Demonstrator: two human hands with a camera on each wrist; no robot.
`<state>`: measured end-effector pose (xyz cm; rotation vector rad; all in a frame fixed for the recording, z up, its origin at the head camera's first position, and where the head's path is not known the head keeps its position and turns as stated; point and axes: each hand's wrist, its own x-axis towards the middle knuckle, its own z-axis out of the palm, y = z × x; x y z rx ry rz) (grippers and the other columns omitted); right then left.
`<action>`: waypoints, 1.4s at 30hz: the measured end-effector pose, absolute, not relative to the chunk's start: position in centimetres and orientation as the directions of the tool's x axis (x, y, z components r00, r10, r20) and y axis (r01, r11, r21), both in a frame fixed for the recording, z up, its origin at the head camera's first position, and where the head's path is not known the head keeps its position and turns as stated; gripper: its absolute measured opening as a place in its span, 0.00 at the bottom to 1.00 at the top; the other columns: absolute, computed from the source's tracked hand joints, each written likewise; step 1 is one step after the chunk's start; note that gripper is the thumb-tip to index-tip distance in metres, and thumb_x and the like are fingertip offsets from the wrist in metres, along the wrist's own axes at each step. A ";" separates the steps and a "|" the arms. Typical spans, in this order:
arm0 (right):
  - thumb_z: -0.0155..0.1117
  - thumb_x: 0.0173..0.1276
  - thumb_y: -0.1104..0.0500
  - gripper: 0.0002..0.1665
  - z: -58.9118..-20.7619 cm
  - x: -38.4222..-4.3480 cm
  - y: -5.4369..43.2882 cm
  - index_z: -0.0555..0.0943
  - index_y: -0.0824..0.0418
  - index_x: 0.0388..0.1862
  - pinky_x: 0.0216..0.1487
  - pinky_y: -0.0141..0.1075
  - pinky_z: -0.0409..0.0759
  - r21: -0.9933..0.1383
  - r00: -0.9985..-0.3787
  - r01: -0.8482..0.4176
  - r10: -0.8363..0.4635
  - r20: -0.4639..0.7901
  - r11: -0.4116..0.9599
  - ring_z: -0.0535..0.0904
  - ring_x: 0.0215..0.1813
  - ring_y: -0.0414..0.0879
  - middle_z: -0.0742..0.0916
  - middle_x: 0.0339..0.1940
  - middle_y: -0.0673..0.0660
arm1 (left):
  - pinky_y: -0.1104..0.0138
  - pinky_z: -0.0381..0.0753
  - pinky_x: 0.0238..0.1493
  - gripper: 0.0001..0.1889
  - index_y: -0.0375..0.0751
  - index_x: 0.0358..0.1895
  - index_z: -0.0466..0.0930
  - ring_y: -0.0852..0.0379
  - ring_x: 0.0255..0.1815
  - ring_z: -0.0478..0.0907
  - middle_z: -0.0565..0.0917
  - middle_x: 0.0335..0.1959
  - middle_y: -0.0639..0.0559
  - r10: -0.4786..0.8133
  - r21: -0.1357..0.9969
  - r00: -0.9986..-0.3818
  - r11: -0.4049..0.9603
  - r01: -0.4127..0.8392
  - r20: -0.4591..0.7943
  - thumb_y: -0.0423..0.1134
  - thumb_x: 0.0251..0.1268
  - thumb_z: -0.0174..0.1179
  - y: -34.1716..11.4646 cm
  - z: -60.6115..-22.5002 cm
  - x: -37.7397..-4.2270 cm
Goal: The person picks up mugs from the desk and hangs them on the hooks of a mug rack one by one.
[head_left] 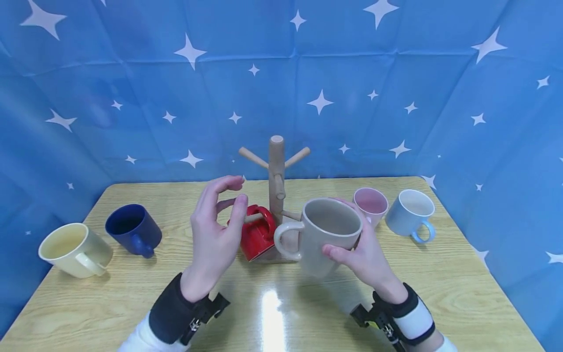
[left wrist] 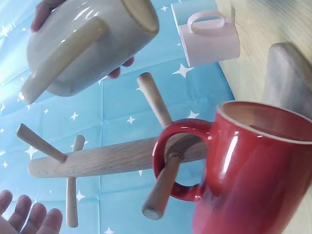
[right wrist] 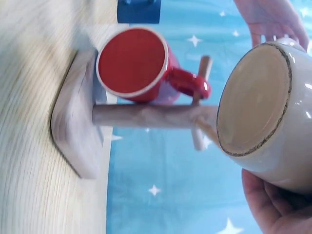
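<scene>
My right hand (head_left: 362,256) grips a grey-white mug (head_left: 327,234) by its body, thumb on the near side, and its handle points left. The mug is held up in front of the wooden mug tree (head_left: 276,166); its unglazed bottom (right wrist: 256,100) faces the right wrist camera. On a lower left peg (left wrist: 165,190) of the tree, a red mug (head_left: 255,239) hangs tilted by its handle. My left hand (head_left: 217,234) is raised just left of the red mug, fingers bent loosely and apart from the thumb, holding nothing.
To the left on the wooden table (head_left: 145,293) stand a cream mug (head_left: 76,249) and a dark blue mug (head_left: 134,230). A pink mug (head_left: 371,203) and a light blue mug (head_left: 410,212) are at the back right. Behind hangs a blue star-patterned cloth (head_left: 281,88).
</scene>
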<state>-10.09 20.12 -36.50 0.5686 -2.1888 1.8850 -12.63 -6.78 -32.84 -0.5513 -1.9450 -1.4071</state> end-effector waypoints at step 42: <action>0.61 0.76 0.56 0.37 -37.2 -12.3 22.1 0.62 0.61 0.80 0.62 0.37 0.76 -0.982 -0.998 0.036 -0.035 -0.043 0.183 0.76 0.60 0.42 0.77 0.71 0.65 | 0.55 0.85 0.66 0.22 0.35 0.71 0.73 0.48 0.62 0.83 0.84 0.62 0.40 0.053 0.758 -0.789 0.245 0.604 0.612 0.36 0.79 0.58 -2.5 -28.4 -17.8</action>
